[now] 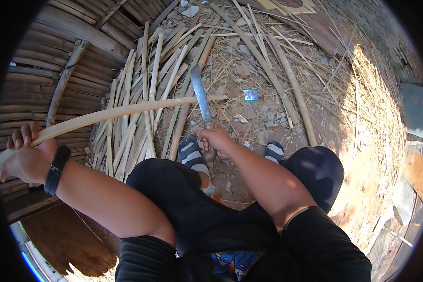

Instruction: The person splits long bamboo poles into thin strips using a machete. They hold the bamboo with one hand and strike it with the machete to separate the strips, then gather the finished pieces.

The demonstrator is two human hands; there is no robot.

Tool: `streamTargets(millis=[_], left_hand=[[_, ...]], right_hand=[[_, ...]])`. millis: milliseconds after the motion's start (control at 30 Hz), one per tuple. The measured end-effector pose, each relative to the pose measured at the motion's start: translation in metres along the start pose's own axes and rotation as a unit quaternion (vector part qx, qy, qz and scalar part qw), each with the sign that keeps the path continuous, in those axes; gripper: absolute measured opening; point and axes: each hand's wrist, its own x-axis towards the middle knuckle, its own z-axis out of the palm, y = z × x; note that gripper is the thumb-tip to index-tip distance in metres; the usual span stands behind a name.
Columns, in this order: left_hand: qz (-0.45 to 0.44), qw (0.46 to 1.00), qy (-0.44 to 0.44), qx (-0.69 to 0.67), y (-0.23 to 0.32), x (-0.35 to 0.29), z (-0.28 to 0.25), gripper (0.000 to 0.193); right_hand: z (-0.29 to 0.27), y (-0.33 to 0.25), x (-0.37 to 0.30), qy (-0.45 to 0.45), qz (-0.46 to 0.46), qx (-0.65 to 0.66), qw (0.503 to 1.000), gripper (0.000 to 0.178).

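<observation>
My left hand [27,157] grips one end of a long pale bamboo strip [127,111] that runs from the lower left up to the middle, held across a pile of split bamboo. A black band sits on that wrist. My right hand [216,139] is closed on the handle of a long machete [200,94], whose grey blade points away from me and crosses the far end of the strip. My knees in dark trousers and my striped sandals [191,152] are below the hands.
A pile of split bamboo strips [141,80] lies on the dirt ahead. A bamboo wall [42,70] stands on the left. Longer bamboo poles [286,80], dry straw and small stones cover the ground at right. A small blue wrapper [250,95] lies on the dirt.
</observation>
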Motion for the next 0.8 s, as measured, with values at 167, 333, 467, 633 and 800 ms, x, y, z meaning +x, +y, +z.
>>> streamTargets(millis=[167,333,467,633,800], left_hand=[[0.011,1.000,-0.011,0.027,0.001,0.002,0.001,0.075],[-0.004,0.999,-0.045,0.004,0.003,0.002,0.003,0.078],[-0.027,0.995,-0.087,-0.033,0.000,0.004,0.003,0.081],[-0.051,0.983,-0.159,-0.074,0.004,0.011,-0.004,0.086],[-0.081,0.971,-0.198,-0.104,0.003,0.004,0.006,0.086]], right_hand=[[0.023,-0.012,-0.015,-0.052,0.003,0.001,0.999,0.025],[0.038,-0.025,-0.021,-0.135,-0.038,-0.049,0.989,0.029],[0.012,-0.003,-0.007,-0.052,0.040,0.075,0.995,0.019],[0.002,-0.017,-0.013,-0.241,0.131,0.112,0.955,0.014],[0.000,-0.010,-0.005,-0.157,0.125,0.164,0.966,0.014]])
